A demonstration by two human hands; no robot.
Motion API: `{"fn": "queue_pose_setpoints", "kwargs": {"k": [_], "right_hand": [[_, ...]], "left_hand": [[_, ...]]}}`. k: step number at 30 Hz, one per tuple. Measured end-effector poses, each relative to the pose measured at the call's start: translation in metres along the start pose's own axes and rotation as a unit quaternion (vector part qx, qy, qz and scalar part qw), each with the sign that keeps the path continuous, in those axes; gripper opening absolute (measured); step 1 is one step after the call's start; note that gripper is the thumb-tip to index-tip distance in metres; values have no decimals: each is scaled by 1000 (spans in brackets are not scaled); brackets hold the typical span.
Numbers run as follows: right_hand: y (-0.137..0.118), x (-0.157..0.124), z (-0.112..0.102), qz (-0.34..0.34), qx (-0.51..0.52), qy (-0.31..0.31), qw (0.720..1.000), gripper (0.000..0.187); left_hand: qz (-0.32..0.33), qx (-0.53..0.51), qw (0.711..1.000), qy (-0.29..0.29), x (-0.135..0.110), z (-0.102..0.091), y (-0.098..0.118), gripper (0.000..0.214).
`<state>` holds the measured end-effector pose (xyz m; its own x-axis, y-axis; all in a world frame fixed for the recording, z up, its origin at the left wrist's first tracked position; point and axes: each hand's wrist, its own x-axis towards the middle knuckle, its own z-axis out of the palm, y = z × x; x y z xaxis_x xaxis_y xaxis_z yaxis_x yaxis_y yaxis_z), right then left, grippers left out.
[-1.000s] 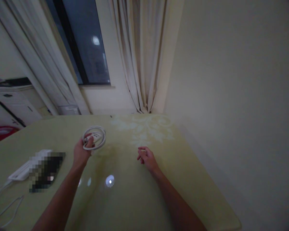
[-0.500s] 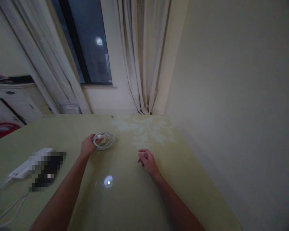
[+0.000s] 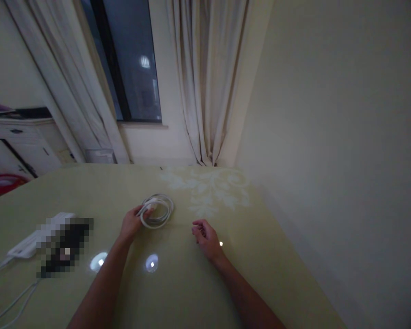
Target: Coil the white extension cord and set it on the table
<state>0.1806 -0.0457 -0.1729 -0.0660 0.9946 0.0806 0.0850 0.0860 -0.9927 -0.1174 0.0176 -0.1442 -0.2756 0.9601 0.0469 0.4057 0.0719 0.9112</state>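
My left hand (image 3: 132,223) is closed on a coiled white cable (image 3: 169,211) and holds it over the table. A pale piece, perhaps a plug, shows near my fingertips inside the loops, partly hidden. To the right of the coil is my right hand (image 3: 205,238), apart from it. Its fingers are loosely bent, with a small gap by the thumb, and nothing shows in them.
The pale green table (image 3: 178,283) has a white floral pattern at its far right. On the left lie a white power strip (image 3: 23,244) with a cord and a blurred dark object (image 3: 68,242). Beyond stand a curtain (image 3: 208,82), a window and a cabinet (image 3: 20,137).
My left hand has moved the coil to the right and closer to me, and its loops look more open. My right hand has come slightly left and nearer.
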Motion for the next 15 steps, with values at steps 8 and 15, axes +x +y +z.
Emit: {"fn": "queue_pose_setpoints", "kwargs": {"k": [8,15], "right_hand": [[-12,2,-7,-6,77,16,997,65],[-7,-1,-18,-80,25,78,993,120]], "left_hand": [[226,54,972,35,-43,39,21,49],[503,107,857,-36,-97,78,35,33]]}}
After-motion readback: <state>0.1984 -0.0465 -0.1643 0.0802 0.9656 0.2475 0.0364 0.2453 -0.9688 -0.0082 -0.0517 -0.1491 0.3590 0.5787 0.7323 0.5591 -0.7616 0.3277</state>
